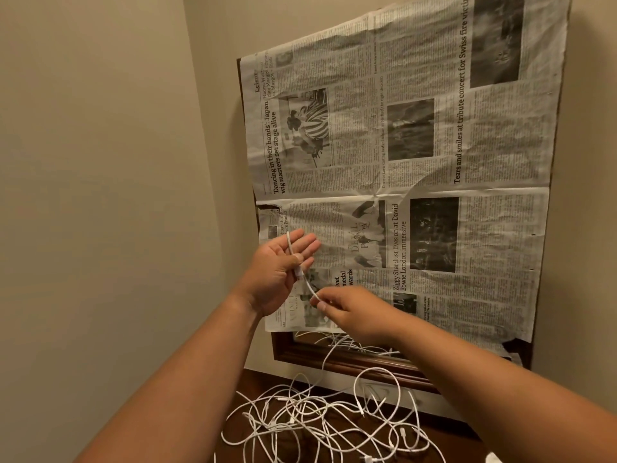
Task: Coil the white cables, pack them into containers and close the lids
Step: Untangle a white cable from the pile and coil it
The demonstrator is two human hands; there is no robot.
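White braided cable (309, 289), one length of it, is stretched in the air between two bare hands in front of the wall. The left hand (277, 272) is raised with its palm turned up towards the camera and most of its fingers straight and spread. The cable's end lies along the palm and fingers, and one digit folds over it near the small white connector (299, 273), pinning it there; it could be the thumb, though the angle makes that hard to tell. The right hand (350, 312) sits just below and to the right, thumb and forefinger closed in a pinch on the same cable, its other fingers curled in. From that pinch the cable drops away behind the right hand.

Below both forearms a loose tangle of white cables (317, 419) sprawls over a dark wooden tabletop (258, 379). The loops cross each other so much that the separate cables cannot be counted, but several small connectors show among them.

Behind the hands hangs one mirror (300, 342) in a dark wooden frame (367, 365), almost wholly covered by grey printed newspaper (484, 228) spread flat, with a horizontal fold across the middle. Only a narrow strip of glass shows under the paper's lower edge, and it reflects some of the cables. Two plain beige walls (100, 162) meet in a corner left of the frame.
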